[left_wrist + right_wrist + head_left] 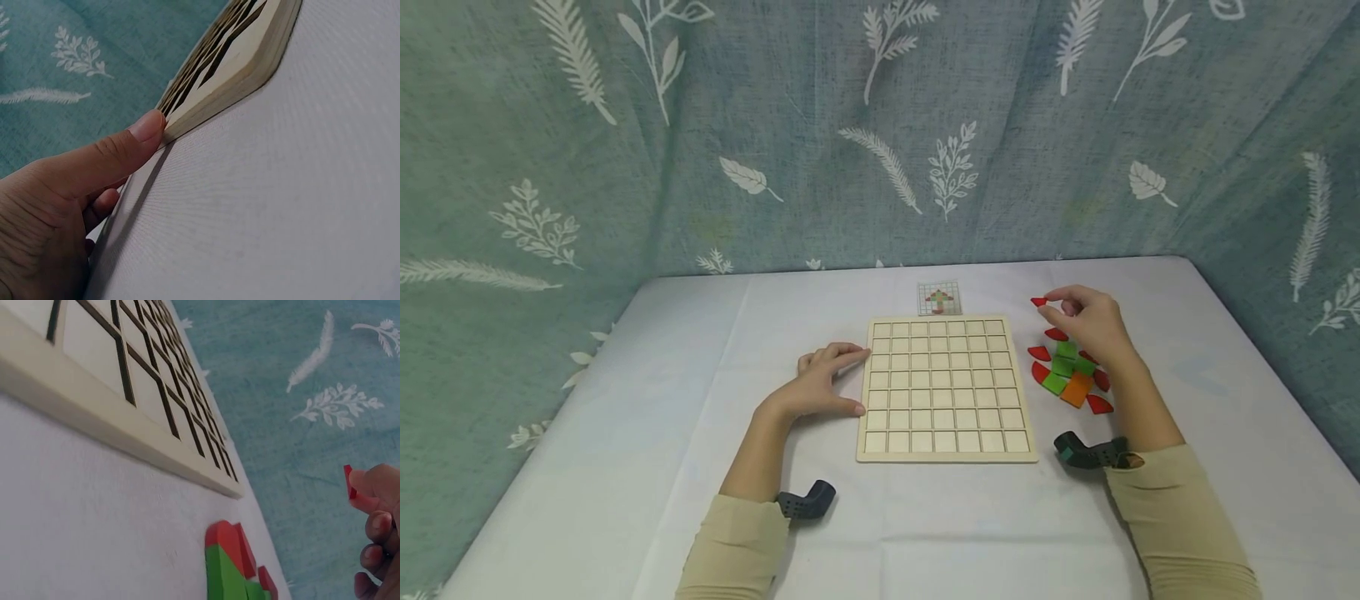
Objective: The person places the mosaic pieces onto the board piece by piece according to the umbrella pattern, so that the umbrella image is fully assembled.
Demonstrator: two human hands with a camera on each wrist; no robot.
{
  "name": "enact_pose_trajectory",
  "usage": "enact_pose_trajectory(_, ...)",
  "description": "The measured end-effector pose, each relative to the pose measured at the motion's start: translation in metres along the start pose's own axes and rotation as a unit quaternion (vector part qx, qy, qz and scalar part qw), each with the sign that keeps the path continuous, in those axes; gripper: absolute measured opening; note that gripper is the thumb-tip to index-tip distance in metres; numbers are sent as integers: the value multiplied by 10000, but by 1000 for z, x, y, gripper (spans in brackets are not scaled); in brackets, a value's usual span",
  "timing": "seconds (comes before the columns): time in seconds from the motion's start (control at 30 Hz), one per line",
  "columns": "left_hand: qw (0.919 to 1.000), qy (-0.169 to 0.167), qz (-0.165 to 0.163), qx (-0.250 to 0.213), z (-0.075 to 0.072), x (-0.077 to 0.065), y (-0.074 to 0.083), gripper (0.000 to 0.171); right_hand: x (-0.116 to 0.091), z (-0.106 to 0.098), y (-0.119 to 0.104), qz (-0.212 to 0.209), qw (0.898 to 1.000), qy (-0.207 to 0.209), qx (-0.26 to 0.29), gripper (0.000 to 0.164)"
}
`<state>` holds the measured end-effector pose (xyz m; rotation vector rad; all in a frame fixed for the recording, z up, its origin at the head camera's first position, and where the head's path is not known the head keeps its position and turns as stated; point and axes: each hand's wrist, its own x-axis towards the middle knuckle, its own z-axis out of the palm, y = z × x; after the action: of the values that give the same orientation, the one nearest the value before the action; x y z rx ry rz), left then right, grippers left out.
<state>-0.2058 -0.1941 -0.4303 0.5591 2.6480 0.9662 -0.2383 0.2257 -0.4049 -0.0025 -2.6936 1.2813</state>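
Red piece [1037, 302] | pinched, right grip [1092, 323] | long axis sideways (tip left)

The grid board [946, 399] has a pale cream colour, divided by darker lines into squares. The held piece [1038, 302] is red; among the loose pieces, there are red ones [1100, 405], green ones [1063, 367] and an orange one [1077, 389]. The small card [938, 297] carries a red and green figure. The backdrop cloth [820, 217] is blue-green with white leaves, the table cover [985, 525] white, the sleeves [1180, 517] beige
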Motion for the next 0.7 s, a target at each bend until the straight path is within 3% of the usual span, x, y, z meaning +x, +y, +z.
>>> enact_pose_trajectory(0.13,10000,1,-15,13,0,0,0,92,-7,-1,-24,-80,9996,-232,103,40)
enact_pose_trajectory(0.53,9999,36,142,35,0,0,-1,89,6,22,-38,-564,9969,-512,206,28)
enact_pose_trajectory(0.7,9998,42,166,82,0,0,-3,91,10,33,-42,-545,9957,-637,406,28)
